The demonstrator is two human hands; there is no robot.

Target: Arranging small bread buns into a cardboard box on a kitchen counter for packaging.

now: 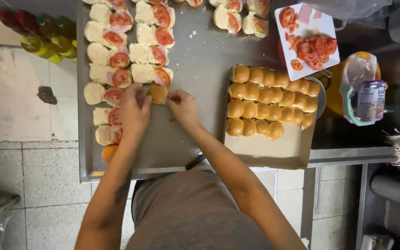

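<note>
Both arms reached forward. The left hand (134, 110) and right hand (183, 106) were close together, fingers bent, pinching.

Bare tabletop (200, 60) between sandwiches (130, 51) and box (274, 148)

Golden buns (265, 104); red tomato slices (315, 47); white plate (328, 62).

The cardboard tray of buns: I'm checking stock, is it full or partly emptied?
Partly emptied. The buns fill only the far part of the cardboard tray; the near part shows bare cardboard.
</note>
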